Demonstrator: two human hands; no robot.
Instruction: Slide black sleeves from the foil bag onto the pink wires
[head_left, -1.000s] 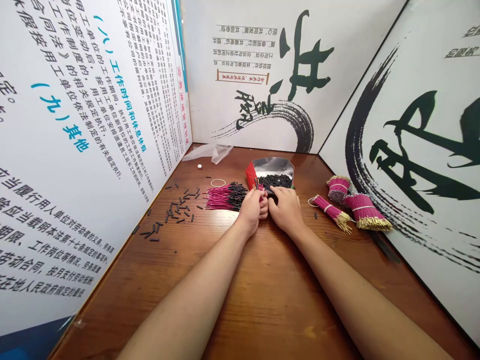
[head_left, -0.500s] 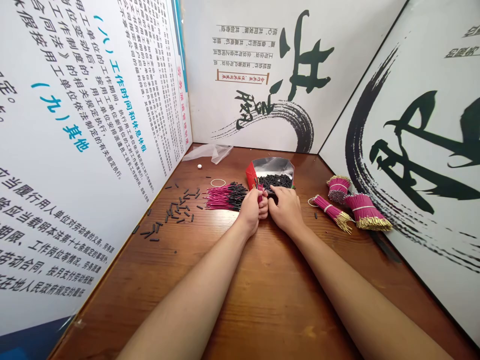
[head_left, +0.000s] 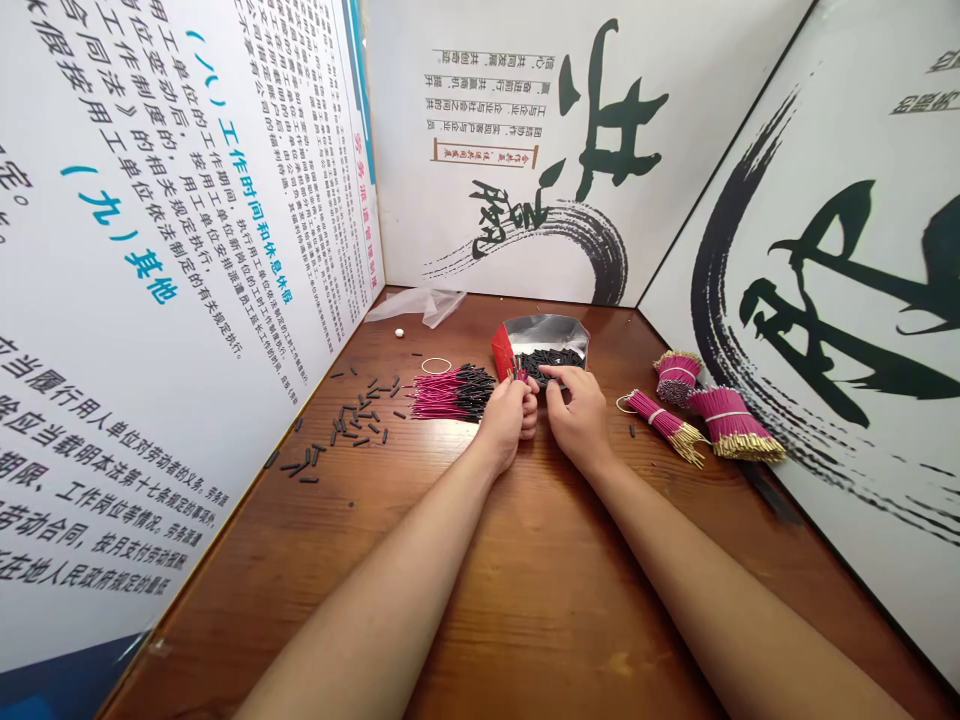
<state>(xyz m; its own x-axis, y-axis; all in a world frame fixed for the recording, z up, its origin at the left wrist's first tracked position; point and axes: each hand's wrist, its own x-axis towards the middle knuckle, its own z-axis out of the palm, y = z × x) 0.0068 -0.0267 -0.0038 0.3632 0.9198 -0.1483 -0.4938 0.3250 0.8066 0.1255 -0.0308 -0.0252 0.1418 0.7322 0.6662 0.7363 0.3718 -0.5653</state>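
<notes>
Two bare hands are seen close together in the head view, over the far middle of a wooden table (head_left: 525, 590). The left hand (head_left: 506, 420) is closed in a loose fist, its fingers curled and pressed together around a small bunch of pink wires (head_left: 516, 375), whose tips stand up out of the fist just in front of a red box (head_left: 501, 350). The right hand (head_left: 577, 420) is held just beside the left, with a narrow gap between them; its thumb and forefinger are drawn toward each other at the near edge of the box, over the black tubes (head_left: 555, 358) lying in it. Whether a tube is pinched there cannot be told. To the left of the fist a pile (head_left: 450, 393) of pink wires with black ends is laid flat, with a band (head_left: 436, 366) just behind it. Further left, stray tubes (head_left: 352, 420) are scattered along the foot of a printed panel (head_left: 150, 300). To the right of the hands, three tied bundles (head_left: 731, 422) with gold tips are laid near the right wall. A clear bag (head_left: 424, 303) is lying in the far left corner.
</notes>
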